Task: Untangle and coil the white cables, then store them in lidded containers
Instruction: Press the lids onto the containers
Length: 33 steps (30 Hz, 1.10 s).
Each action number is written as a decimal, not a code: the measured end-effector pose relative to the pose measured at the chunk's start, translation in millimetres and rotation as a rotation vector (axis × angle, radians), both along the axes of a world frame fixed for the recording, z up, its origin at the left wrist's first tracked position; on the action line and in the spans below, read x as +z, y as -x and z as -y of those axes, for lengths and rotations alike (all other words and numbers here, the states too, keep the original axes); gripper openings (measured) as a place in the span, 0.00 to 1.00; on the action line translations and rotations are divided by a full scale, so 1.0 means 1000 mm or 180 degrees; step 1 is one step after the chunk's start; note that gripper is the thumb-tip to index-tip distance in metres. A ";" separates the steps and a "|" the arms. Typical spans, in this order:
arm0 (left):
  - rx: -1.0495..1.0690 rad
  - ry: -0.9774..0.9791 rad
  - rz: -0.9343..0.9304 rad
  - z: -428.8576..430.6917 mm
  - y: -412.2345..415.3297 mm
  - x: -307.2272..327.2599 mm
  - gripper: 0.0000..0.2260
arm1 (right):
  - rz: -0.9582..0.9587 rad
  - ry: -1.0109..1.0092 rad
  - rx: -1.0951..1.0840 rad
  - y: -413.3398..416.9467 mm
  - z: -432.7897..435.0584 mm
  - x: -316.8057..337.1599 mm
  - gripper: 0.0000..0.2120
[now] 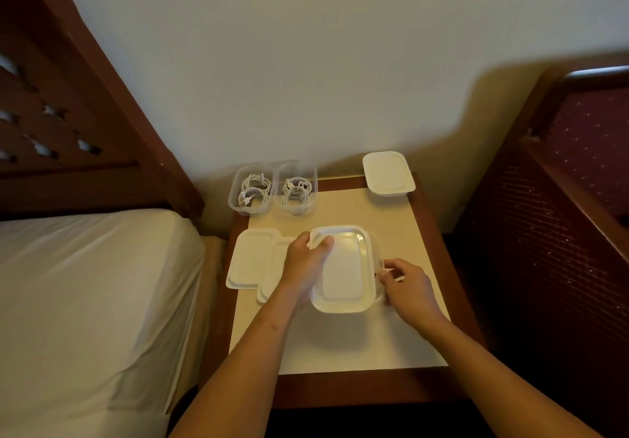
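A white lid (343,269) lies over a clear container in the middle of the small table. My left hand (304,265) grips the lid's far left corner, thumb on top. My right hand (406,287) pinches the container's right rim (380,264). Whatever is inside the container is hidden by the lid. Two open clear containers stand at the back left, one (251,189) and another (296,189), each with coiled white cables in it. A closed lidded container (388,173) sits at the back right corner.
Two loose white lids (250,258) (272,277) lie overlapping left of my left hand. The table (340,393) has a wooden rim around a pale top. A bed (85,301) with a wooden headboard stands on the left, a dark red chair (561,199) on the right.
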State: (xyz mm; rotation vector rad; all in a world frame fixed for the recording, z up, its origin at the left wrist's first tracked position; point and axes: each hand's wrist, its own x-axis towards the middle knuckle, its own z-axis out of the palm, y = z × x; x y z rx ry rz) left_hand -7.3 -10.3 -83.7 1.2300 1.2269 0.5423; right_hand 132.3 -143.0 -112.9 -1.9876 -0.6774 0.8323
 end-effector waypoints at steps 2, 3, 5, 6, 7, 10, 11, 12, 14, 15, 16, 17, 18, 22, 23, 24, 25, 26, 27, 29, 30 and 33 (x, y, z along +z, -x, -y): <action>-0.0030 -0.0406 -0.0311 0.000 -0.007 -0.008 0.10 | -0.0020 -0.0049 0.0037 -0.001 0.005 -0.001 0.11; -0.0070 -0.0521 -0.0428 -0.001 -0.011 -0.011 0.13 | -0.0057 -0.0076 0.0019 -0.002 0.006 -0.002 0.12; -0.0169 -0.0657 -0.0678 0.000 -0.020 -0.015 0.17 | -0.0237 -0.0165 -0.0058 -0.004 0.008 -0.004 0.13; -0.0202 -0.0737 -0.0804 0.001 -0.023 -0.017 0.18 | -0.0299 -0.0188 -0.0085 -0.003 0.009 -0.005 0.13; -0.0216 -0.0813 -0.0918 0.001 -0.026 -0.021 0.18 | -0.0324 -0.0200 -0.0096 -0.002 0.009 -0.005 0.13; -0.0268 -0.0997 -0.1126 0.005 -0.031 -0.029 0.19 | -0.0394 -0.0283 -0.0049 0.002 0.011 -0.004 0.14; -0.0266 -0.1036 -0.1126 0.006 -0.031 -0.031 0.18 | -0.0412 -0.0304 -0.0033 0.003 0.011 -0.004 0.14; -0.0259 -0.1051 -0.1116 0.007 -0.031 -0.032 0.18 | -0.0414 -0.0309 -0.0020 0.004 0.011 -0.003 0.14; -0.0297 -0.1070 -0.1112 0.007 -0.031 -0.033 0.18 | -0.0397 -0.0316 -0.0016 0.005 0.011 -0.003 0.14; -0.0345 -0.1082 -0.1137 0.008 -0.031 -0.034 0.19 | -0.0387 -0.0330 -0.0035 0.005 0.010 -0.004 0.13; -0.0372 -0.1090 -0.1176 0.009 -0.031 -0.034 0.20 | -0.0385 -0.0349 -0.0054 0.005 0.009 -0.004 0.13; -0.0373 -0.1095 -0.1223 0.011 -0.032 -0.035 0.21 | -0.0374 -0.0352 -0.0061 0.005 0.009 -0.006 0.13; -0.0353 -0.1119 -0.1277 0.013 -0.033 -0.037 0.21 | -0.0352 -0.0350 -0.0046 0.005 0.008 -0.007 0.13; -0.0339 -0.1407 -0.1551 0.020 -0.036 -0.040 0.26 | 0.0842 0.0174 0.0437 0.007 0.002 -0.008 0.15; -0.0413 -0.1656 -0.1703 0.021 -0.035 -0.039 0.27 | 0.1402 0.0399 0.0685 0.007 0.001 -0.007 0.20; -0.0530 -0.2002 -0.1887 0.022 -0.033 -0.036 0.28 | 0.1900 0.0514 0.0964 0.005 -0.002 -0.005 0.25; -0.0729 -0.2366 -0.2062 0.022 -0.029 -0.034 0.27 | 0.2255 0.0521 0.1284 0.002 -0.005 -0.004 0.28; -0.1040 -0.2667 -0.2222 0.022 -0.024 -0.033 0.26 | 0.2481 0.0504 0.1618 -0.002 -0.008 -0.002 0.30; -0.1423 -0.2868 -0.2369 0.021 -0.019 -0.035 0.26 | 0.2631 0.0528 0.1935 -0.007 -0.010 -0.002 0.32; -0.2131 -0.2956 -0.2556 0.018 -0.007 -0.043 0.27 | 0.2789 0.0660 0.2487 -0.014 -0.014 -0.006 0.33; -0.2352 -0.2924 -0.2559 0.016 -0.002 -0.047 0.28 | 0.2826 0.0722 0.2666 -0.017 -0.016 -0.010 0.34; -0.2508 -0.2755 -0.2352 0.014 0.001 -0.057 0.30 | 0.2796 0.0744 0.2818 -0.021 -0.020 -0.017 0.35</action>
